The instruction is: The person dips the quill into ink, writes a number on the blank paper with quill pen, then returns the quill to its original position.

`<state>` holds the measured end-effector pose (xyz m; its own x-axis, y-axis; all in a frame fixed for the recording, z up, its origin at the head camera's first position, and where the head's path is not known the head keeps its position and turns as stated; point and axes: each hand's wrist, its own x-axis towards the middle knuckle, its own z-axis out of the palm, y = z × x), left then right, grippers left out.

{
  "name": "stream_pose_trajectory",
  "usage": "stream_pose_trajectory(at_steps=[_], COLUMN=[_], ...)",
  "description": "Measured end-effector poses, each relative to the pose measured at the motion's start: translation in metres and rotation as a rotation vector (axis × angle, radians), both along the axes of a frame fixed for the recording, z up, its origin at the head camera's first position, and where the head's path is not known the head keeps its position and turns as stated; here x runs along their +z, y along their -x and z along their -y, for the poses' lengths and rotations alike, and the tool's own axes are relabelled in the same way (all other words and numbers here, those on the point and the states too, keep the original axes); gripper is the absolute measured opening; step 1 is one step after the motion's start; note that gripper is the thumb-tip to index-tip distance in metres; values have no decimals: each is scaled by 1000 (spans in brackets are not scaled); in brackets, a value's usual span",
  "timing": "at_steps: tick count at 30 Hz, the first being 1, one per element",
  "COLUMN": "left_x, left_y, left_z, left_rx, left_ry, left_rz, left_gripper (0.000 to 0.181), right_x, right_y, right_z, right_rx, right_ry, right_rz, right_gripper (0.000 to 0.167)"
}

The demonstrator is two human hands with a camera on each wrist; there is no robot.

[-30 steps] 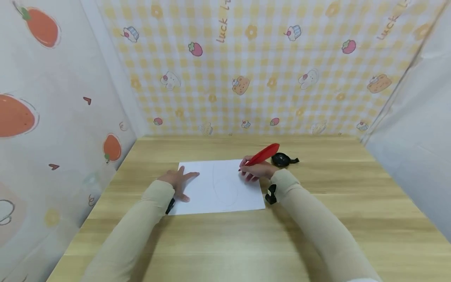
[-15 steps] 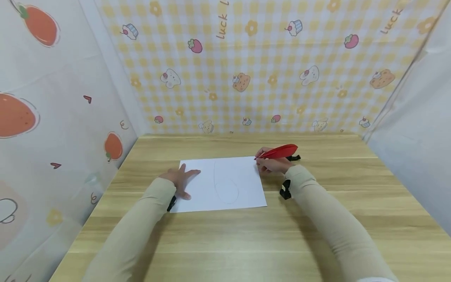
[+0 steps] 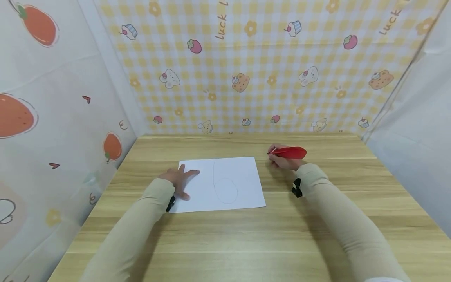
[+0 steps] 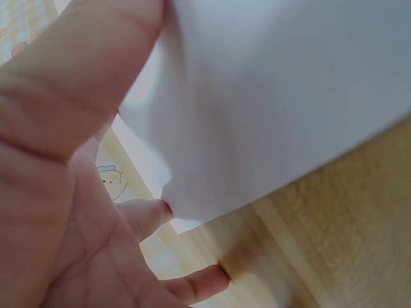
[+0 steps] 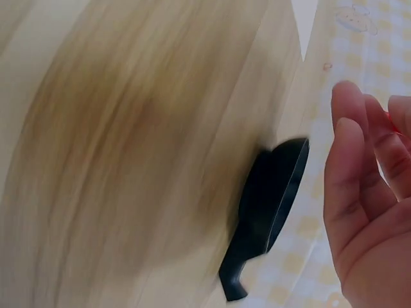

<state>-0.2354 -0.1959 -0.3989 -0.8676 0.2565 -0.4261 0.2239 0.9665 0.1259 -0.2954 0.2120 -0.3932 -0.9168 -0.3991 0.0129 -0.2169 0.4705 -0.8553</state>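
Observation:
A white sheet of paper (image 3: 246,182) lies on the wooden table, bearing a thin pencil-like line shaped like a 6. With spread fingers, my left hand (image 3: 177,182) rests on the sheet's left side. My right hand (image 3: 283,161) pinches a red feather pen (image 3: 291,152), whose tip points left, just off the sheet's upper right corner. In the right wrist view a black rounded dish-like thing with a short handle (image 5: 273,192) sits on the table beside the right hand. The head view does not show it; the right hand and feather cover that spot.
The wooden table (image 3: 225,243) meets a yellow checked cloth (image 3: 225,98) at its back edge. White cloth hangs on both sides, the left one (image 3: 70,98) printed with orange fruit. Each wrist carries a small black device, such as the right one (image 3: 297,188).
My right hand has moved right with the feather pen, off the sheet and to where the black thing was visible. The drawn 6 is fully uncovered. My left hand stays put.

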Motion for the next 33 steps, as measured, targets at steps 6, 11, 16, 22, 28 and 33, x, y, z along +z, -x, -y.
stream_pose_trajectory(at_steps=[6, 11, 16, 22, 28, 33], left_x=[1, 0, -1, -1, 1, 2], left_y=[1, 4, 4, 2, -1, -1], left_z=[2, 2, 2, 1, -2, -4], left_rx=[-3, -3, 13, 16, 24, 30], left_ry=[1, 11, 10, -2, 1, 6], left_rz=[-8, -4, 1, 9, 13, 18], left_gripper=[102, 103, 103, 102, 100, 100], right_x=[4, 8, 8, 7, -3, -8], right_y=[-4, -7, -7, -7, 4, 9], right_z=[-14, -26, -41, -56, -69, -75], right_rx=[-47, -43, 3, -49, -85, -94], right_ry=[-92, -153, -297, -481, -614, -660], right_rz=[-128, -310, -645, -677, -547, -479], right_gripper=[13, 9, 10, 14, 15, 21])
